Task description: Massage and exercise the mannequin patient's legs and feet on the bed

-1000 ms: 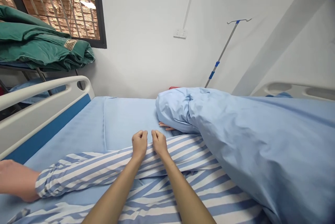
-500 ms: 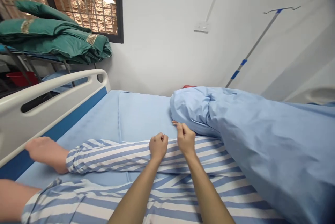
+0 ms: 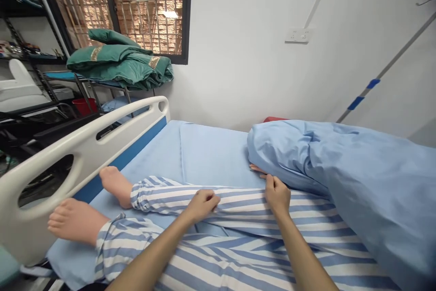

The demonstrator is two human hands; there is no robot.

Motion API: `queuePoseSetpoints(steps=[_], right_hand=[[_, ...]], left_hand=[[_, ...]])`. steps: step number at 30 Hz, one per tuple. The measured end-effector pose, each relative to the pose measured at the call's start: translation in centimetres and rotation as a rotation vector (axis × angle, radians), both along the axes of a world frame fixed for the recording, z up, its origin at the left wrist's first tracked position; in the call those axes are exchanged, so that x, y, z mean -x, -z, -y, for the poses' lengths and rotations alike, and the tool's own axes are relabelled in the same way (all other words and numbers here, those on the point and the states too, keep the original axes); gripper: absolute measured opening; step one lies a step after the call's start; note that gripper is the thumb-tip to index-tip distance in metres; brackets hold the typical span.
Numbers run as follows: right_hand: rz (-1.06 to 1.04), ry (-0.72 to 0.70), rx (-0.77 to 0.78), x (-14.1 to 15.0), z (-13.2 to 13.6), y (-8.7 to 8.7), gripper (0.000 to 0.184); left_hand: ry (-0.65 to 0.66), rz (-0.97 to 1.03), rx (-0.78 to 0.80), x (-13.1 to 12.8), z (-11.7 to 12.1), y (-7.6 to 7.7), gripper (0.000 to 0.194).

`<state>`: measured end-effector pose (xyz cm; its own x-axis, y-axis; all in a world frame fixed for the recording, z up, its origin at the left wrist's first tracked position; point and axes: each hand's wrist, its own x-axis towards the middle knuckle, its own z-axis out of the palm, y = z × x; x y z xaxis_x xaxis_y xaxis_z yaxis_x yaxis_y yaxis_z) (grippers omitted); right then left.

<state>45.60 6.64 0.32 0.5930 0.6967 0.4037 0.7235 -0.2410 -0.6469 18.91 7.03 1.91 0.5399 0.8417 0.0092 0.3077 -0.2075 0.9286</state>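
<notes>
A figure in blue-and-white striped trousers (image 3: pixel 238 263) lies on the bed, its smooth bare feet (image 3: pixel 76 220) like a manikin's. My left hand (image 3: pixel 201 204) is curled into a loose fist against the far leg, around the shin, with nothing visible in it. Farther up that same leg, my right hand (image 3: pixel 277 194) is closed as a fist beside the quilt edge. A light blue quilt (image 3: pixel 368 168) covers the upper part of the figure. Some fingers of the figure's hand (image 3: pixel 257 169) poke out from under it.
The bed has a light blue sheet (image 3: pixel 214 152) and a cream side board (image 3: pixel 85 143) at the foot end. Folded green quilts (image 3: pixel 119 66) lie on a rack beneath the barred window. At right a drip pole (image 3: pixel 388 71) leans across the white wall.
The view has swung left, bringing both feet and more of the foot board into sight. My left hand has moved down the leg, away from my right hand. Both hands stay closed.
</notes>
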Motion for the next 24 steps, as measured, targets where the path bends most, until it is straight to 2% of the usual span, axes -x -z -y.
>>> queuePoseSetpoints(steps=[4, 6, 8, 12, 14, 16, 19, 21, 24], right_hand=[[-0.02, 0.018, -0.003, 0.2, 0.1, -0.1, 0.038], [-0.02, 0.03, -0.039, 0.3, 0.2, 0.0, 0.039], [-0.012, 0.044, -0.053, 0.4, 0.3, 0.0, 0.04], [-0.013, 0.031, -0.007, 0.2, 0.4, -0.3, 0.036], [-0.03, 0.024, 0.008, 0.5, 0.4, -0.5, 0.035], [-0.049, 0.019, -0.004, 1.8, 0.5, -0.7, 0.033], [-0.079, -0.09, -0.058, 7.0, 1.2, -1.2, 0.036], [-0.154, -0.26, -0.103, 12.9, 2.4, -1.7, 0.041], [-0.304, -0.497, -0.106, 23.6, 4.7, -2.0, 0.041]], left_hand=[[-0.147, -0.022, 0.013, 10.7, 2.7, -0.5, 0.04], [-0.313, -0.019, -0.02, 15.1, 4.1, 0.2, 0.042], [-0.424, -0.071, -0.074, 18.2, 5.1, 1.5, 0.04], [-0.494, -0.421, -0.408, 21.0, 5.8, 4.2, 0.031], [-0.491, -0.567, -0.543, 21.3, 5.6, 5.0, 0.028], [-0.475, -0.629, -0.596, 21.4, 5.4, 5.2, 0.029], [-0.481, -0.651, -0.604, 21.5, 5.3, 5.2, 0.03], [-0.505, -0.65, -0.587, 21.4, 5.3, 5.1, 0.029], [-0.52, -0.642, -0.547, 21.4, 5.4, 4.7, 0.027]])
